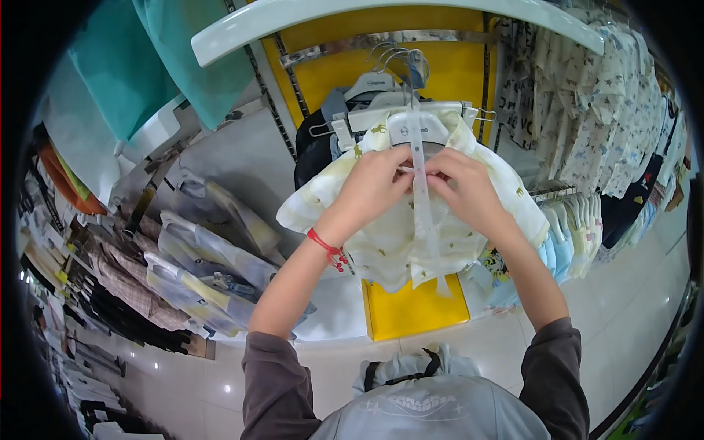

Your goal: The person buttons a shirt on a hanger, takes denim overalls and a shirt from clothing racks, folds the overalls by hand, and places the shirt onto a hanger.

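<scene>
A small cream-white short-sleeved shirt (374, 246) with a faint print hangs in front of me on a white hanger (419, 129). A clear plastic strip (422, 209) with small dots runs down over the middle of its front. My left hand (372, 182) is closed in a pinch on the shirt's front opening, just below the collar. Opposite it, on the other side of the strip, my right hand (467, 187) pinches the same spot. The fingertips nearly meet, and the exact bit of cloth between them is hidden. A red cord bracelet (328, 249) circles my left wrist.
Behind the shirt, more hangers (372, 82) hang from a metal rail (381, 45). A white curved bar (396, 11) crosses overhead. Below stands a yellow box (414, 312). Racks of clothes flank me, with printed shirts (587, 95) right and bagged garments (213, 257) left.
</scene>
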`<action>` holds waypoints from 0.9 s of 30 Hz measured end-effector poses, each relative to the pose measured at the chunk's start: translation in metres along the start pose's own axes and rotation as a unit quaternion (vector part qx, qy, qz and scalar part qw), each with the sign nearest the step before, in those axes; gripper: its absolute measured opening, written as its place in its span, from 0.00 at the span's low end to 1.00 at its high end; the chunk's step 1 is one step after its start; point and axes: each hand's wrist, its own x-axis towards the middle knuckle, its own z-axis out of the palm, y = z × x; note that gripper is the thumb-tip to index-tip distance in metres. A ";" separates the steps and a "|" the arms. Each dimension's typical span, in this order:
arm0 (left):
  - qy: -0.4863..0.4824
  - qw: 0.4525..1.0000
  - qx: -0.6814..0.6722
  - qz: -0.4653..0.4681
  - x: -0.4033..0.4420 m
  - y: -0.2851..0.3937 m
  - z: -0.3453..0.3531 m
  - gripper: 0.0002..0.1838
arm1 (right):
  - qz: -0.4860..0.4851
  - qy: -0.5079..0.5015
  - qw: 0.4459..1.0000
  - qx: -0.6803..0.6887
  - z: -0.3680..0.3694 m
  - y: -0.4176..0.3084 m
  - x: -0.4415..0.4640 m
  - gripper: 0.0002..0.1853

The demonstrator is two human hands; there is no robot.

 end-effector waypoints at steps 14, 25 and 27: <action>-0.002 0.994 -0.106 -0.009 -0.013 0.010 0.003 0.10 | 0.049 0.014 0.997 0.051 0.001 -0.008 -0.003 0.07; 0.063 0.995 -0.072 0.020 -0.015 0.015 0.012 0.05 | 0.131 -0.016 0.983 0.128 -0.009 -0.010 -0.008 0.04; 0.079 0.993 -0.076 0.031 -0.015 0.012 0.016 0.04 | 0.112 0.003 0.989 0.092 -0.005 -0.012 -0.009 0.04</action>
